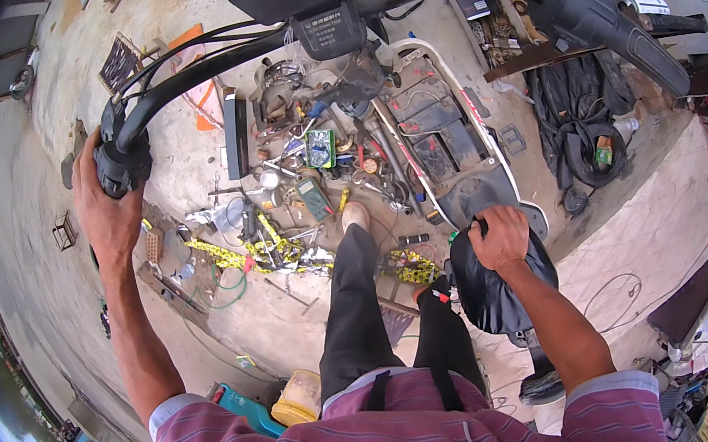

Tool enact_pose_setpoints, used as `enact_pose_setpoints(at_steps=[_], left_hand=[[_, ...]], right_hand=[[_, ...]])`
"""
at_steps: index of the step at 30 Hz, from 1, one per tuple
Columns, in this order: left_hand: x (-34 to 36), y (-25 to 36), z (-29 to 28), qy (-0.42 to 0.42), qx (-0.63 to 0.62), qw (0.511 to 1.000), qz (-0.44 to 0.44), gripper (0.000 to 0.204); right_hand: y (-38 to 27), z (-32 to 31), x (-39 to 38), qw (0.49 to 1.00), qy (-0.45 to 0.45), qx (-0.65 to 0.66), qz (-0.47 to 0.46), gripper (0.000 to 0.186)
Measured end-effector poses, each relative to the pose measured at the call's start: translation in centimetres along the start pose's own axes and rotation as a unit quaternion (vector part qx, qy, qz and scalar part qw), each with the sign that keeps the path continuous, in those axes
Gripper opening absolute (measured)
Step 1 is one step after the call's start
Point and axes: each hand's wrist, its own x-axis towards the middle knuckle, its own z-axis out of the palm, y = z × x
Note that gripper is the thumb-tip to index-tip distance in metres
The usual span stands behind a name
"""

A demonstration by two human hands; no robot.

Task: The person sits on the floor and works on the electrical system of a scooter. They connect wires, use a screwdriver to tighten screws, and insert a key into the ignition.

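My left hand (109, 210) is wrapped around the left end of a black handlebar (201, 64), by its switch housing (122, 161). The bar belongs to an electric scooter or bike, with a dark display (329, 30) at its middle. The right handlebar grip (642, 49) has no hand on it. My right hand (503, 238) is closed over the front end of a black saddle (490, 296), its fingers curled at the edge. Ahead of the saddle lies the frame's open footboard bay (440, 118), ringed by a pale rail.
Scattered on the concrete floor are tools, a green multimeter (314, 199), a green box (320, 148) and yellow-black tape (275, 251). A shelf of parts (518, 25) and black bags (575, 114) stand at right. A teal container (247, 407) is behind my left side.
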Motion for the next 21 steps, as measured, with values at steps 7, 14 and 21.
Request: enact_pose_setpoints(at_steps=[7, 14, 21], left_hand=[[-0.07, -0.83, 0.43, 0.02, 0.02, 1.0, -0.01, 0.064], [-0.2, -0.37, 0.43, 0.028, 0.023, 0.999, 0.004, 0.069], [-0.18, -0.33, 0.51, 0.031, 0.016, 0.999, 0.024, 0.07]], right_hand=[[0.01, 0.0, 0.05, 1.0, 0.006, 0.011, 0.01, 0.017], [0.12, -0.03, 0.07, 1.0, 0.028, 0.011, 0.001, 0.016], [0.25, 0.08, 0.2, 1.0, 0.023, 0.012, 0.005, 0.019]])
